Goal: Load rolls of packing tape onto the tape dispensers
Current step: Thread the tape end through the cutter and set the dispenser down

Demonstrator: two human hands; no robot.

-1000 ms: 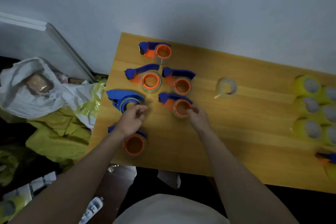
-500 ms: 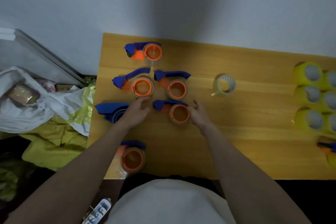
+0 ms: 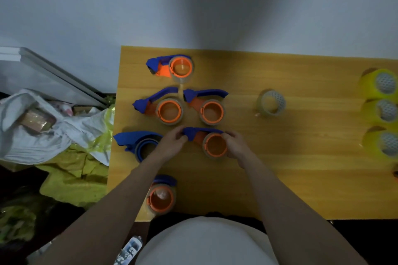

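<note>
Gripping the loaded dispenser [image 3: 206, 142] from both ends: left hand [image 3: 172, 143] pinches its blue nose, right hand [image 3: 235, 146] curls round the orange hub's roll. It sits on the table [image 3: 280, 178], well apart from the loose tape roll [image 3: 271, 103] up and to its right. Best bet now: steady the nose, press the roll fully home.
</note>
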